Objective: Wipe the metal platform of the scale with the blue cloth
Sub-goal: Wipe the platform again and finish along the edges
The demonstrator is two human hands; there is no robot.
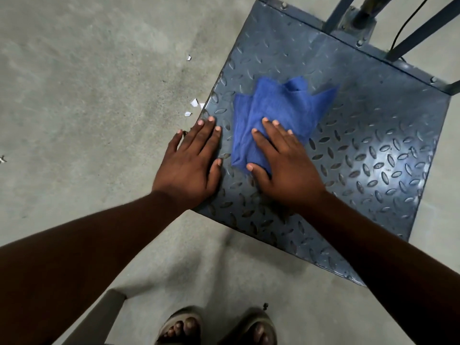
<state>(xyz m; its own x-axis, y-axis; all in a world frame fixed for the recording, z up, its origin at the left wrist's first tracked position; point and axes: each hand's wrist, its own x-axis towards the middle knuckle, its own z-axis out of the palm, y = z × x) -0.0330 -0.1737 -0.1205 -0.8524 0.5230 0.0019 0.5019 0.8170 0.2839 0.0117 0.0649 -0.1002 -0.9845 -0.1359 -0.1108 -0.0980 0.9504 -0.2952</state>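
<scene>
The scale's metal platform is a dark grey tread plate lying on the floor, upper right of the view. A crumpled blue cloth lies on its left-centre part. My right hand presses flat on the cloth's near end, fingers spread over the fabric. My left hand rests flat on the platform's left corner and edge, fingers apart, holding nothing.
The scale's post and angled metal braces rise from the platform's far edge, with a thin black cable beside them. Small white paper scraps lie on the concrete floor left of the platform. My sandalled feet stand just below it.
</scene>
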